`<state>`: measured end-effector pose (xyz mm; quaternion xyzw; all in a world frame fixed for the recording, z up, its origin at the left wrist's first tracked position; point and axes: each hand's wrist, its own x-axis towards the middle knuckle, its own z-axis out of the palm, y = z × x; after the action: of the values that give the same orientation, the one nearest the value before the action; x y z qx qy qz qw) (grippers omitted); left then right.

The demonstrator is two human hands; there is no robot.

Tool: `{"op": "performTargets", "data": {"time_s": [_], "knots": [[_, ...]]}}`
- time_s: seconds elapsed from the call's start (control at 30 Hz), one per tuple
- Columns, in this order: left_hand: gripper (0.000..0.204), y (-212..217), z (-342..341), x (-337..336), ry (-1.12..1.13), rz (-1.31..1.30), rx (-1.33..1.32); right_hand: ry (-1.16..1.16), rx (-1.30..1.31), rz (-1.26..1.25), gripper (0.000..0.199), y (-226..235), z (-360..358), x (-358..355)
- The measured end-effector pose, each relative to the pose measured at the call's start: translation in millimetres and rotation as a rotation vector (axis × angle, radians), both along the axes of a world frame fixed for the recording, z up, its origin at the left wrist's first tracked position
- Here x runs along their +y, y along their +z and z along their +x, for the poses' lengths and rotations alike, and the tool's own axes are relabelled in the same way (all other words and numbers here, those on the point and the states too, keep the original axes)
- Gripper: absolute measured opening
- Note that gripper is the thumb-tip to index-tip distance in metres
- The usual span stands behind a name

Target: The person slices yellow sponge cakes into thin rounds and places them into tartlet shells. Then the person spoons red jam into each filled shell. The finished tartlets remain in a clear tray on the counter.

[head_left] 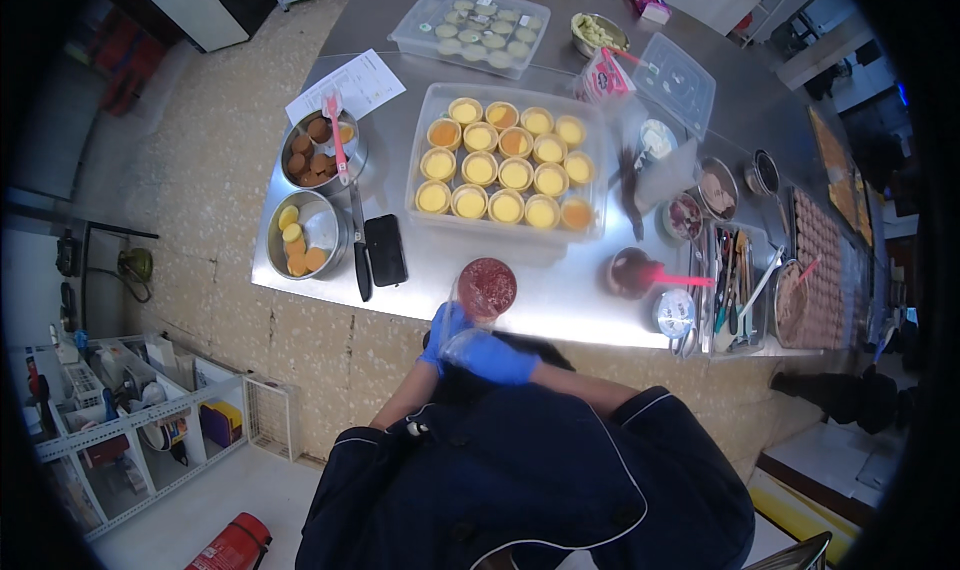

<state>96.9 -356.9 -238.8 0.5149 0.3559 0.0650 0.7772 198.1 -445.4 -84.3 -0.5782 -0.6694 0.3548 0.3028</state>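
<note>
Both hands wear blue gloves and are close together at the table's near edge. My left hand is closed on a clear plastic bag. My right hand meets the left, its fingers closed and partly covered by the same clear film. Just beyond them stands a round tub of dark red, frosty-looking filling. Farther off, a clear plastic box holds rows of small cups with yellow tops, several of them more orange. A black phone and a knife lie left of the tub.
Two metal bowls with round cake pieces stand left, near a printed sheet. To the right are a bowl with a pink spatula, a lidded cup and a utensil bin. A lidded box sits at the back.
</note>
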Motion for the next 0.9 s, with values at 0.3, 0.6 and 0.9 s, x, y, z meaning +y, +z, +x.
{"op": "performTargets", "data": {"time_s": [0.3,0.6,0.9], "knots": [[0.052,10,-4,-11,0.244,-0.679,-0.282,0.029,0.273,0.077,0.017,-14,-29,-2],[0.075,18,-15,-20,0.459,-0.905,-0.680,0.005,0.370,-0.119,0.017,-29,-55,-7],[0.079,18,-48,-19,0.548,-1.167,-0.853,-0.675,0.844,-0.445,0.008,-3,-48,-31]]}}
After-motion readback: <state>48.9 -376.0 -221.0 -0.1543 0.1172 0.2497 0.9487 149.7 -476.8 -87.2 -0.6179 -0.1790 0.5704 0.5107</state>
